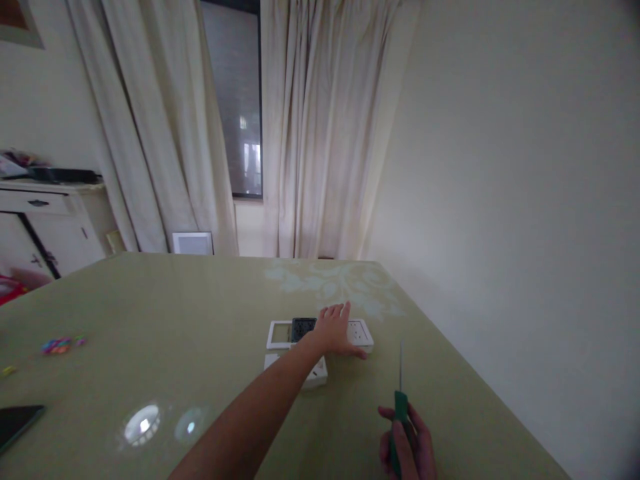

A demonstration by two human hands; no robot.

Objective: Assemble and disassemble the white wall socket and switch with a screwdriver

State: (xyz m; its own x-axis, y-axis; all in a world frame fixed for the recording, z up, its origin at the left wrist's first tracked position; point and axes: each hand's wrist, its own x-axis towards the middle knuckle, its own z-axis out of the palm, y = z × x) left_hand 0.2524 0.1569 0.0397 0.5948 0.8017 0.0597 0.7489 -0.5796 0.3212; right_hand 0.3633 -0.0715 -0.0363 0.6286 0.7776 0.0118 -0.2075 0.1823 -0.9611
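Note:
My left hand (pixel 334 331) reaches out over a group of wall socket parts, its thumb and fingers spread. Just right of it, partly covered by it, lies a white wall socket (pixel 360 333) with several small holes. To its left are a dark socket insert (pixel 303 327) and a white rectangular frame (pixel 273 335). Nearer to me, a white socket piece (pixel 316 377) is partly hidden beneath my left forearm. In the lower right, my right hand (pixel 407 443) is closed around the green handle of a screwdriver (pixel 401 403), whose thin shaft points away from me.
The greenish table (pixel 210 313) has small colourful bits (pixel 57 345) at left and a dark flat object (pixel 19 423) at its near left. A wall (pixel 500 200) runs along the right side. Curtains (pixel 325 133) hang behind, and a white cabinet (pixel 65 220) stands far left.

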